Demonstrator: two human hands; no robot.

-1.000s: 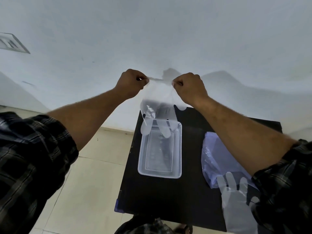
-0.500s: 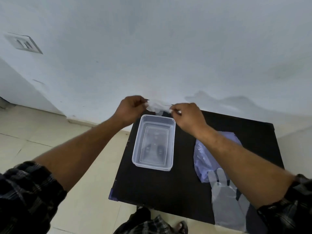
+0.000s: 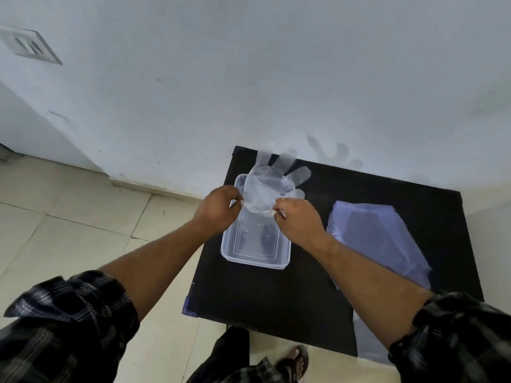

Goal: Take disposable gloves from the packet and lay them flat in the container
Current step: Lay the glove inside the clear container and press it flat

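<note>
Both hands are up over the far end of the clear plastic container (image 3: 255, 252), which sits on a black table (image 3: 276, 294) pushed against a pale wall (image 3: 249, 78). The left hand (image 3: 215, 210) pinches one corner of a thin, see-through glove (image 3: 272, 183) at its cuff, and the right hand (image 3: 297, 221) pinches the other corner, so the cuff is stretched between them. The glove spreads away from the person, its fingers fanning out past the container's far rim and over the table's back edge toward the wall. Its palm part seems to hover just above the container rather than rest in it, though the film is too clear to be sure. Inside the container there are faint dark shapes, possibly another glove lying flat. To the right, well apart from the container, the bluish plastic packet (image 3: 381, 239) lies flat on the table. Checked sleeves (image 3: 69, 327) are rolled above the forearms, and a sandalled foot (image 3: 294, 364) shows on the tiled floor below the table's near edge
</note>
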